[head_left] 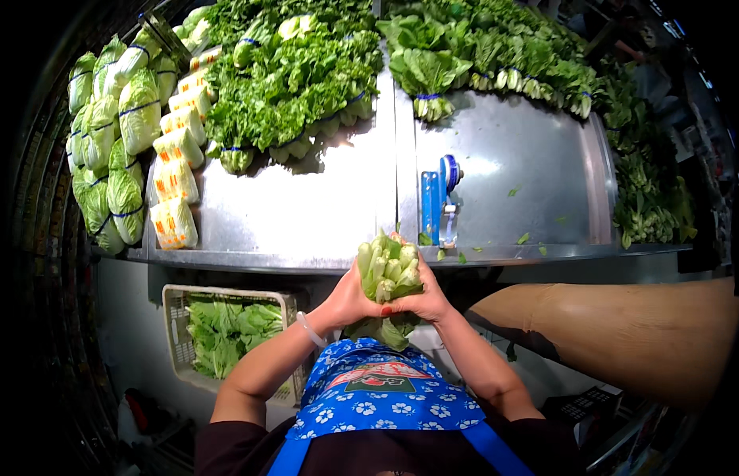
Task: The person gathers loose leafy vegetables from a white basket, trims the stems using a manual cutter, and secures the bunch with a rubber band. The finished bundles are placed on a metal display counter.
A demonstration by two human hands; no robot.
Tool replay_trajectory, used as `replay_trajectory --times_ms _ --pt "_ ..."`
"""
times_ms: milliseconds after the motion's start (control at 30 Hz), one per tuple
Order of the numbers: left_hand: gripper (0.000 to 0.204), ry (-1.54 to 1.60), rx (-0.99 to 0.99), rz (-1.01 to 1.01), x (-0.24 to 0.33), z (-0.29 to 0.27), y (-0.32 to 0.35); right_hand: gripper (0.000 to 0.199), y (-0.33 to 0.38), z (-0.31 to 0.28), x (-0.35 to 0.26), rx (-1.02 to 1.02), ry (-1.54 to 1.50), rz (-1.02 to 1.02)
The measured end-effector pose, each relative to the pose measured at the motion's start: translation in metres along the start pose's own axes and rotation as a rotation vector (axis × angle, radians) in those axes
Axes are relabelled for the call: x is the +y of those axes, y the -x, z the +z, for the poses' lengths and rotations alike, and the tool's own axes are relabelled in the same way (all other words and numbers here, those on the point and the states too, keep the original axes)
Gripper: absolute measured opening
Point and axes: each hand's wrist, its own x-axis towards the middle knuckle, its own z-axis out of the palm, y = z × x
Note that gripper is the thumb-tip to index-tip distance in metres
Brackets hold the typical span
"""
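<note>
A bunch of leafy greens [390, 270] is held between my two hands in front of my apron, its pale cut stem ends turned up and its leaves hanging below. My left hand [347, 301] wraps the left side, and my right hand [430, 298] grips the right side. The thumbs come close together across the near stems. Just beyond, on the metal counter [306, 214], stands a blue tape dispenser [438, 202] with a roll of blue tape. Neither hand touches it.
Leafy bunches tied with blue tape [290, 103] and more greens [496, 55] line the counter's back. Napa cabbages [139, 115] and white wrapped packs [177, 182] stand at left. Below are a crate [288, 313] of loose leaves and, at right, a large brown cardboard-like shape [623, 329].
</note>
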Motion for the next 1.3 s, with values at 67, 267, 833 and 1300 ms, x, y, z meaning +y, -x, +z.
replay_trajectory --times_ms 67,267,833,1300 --pt "0.122 -0.067 -0.037 0.102 0.027 0.0 -0.012 0.108 -0.004 0.0 -0.017 -0.003 0.055 -0.087" --pt "0.133 -0.735 -0.003 0.229 0.063 -0.007 -0.053 0.089 -0.014 -0.016 -0.028 0.177 -0.01 -0.176" --pt "0.127 -0.883 -0.119 0.262 0.165 0.004 -0.115 0.062 -0.022 -0.038 -0.078 0.24 -0.514 -0.395" --pt "0.105 0.128 -0.402 0.234 0.115 0.027 -0.103 0.049 -0.007 -0.022 -0.114 0.264 -0.321 -0.042"
